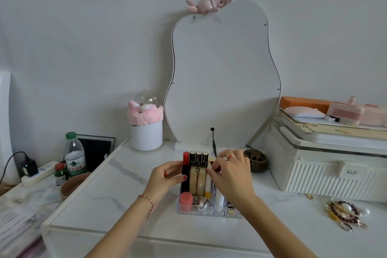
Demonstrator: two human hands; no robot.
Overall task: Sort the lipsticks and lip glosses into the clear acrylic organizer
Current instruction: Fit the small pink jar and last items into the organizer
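Over the clear acrylic organizer (209, 212), head view: both hands are working at its back half. Right hand (231, 170) is sitting nearer the open right-side slots, fingers (213, 170) pinching something small and dark red, probably a lipstick, just right of the back row; its orientation can't be told, mostly hidden. Left hand (165, 175) is bracing the organizer's left wall, fingers curled against the red-capped lipstick (185, 160). That one and three dark gold-trimmed tubes (198, 158) are standing upright, long axes vertical, along the organizer's rear edge. So the drop is looking like straight down, right of that row.

Organizer is resting on a white marbled tabletop (129, 192), in front of a wavy mirror (224, 73). Right of the organizer: bronze pot (256, 160), ribbed white box (326, 172), bracelets (345, 212) well apart.
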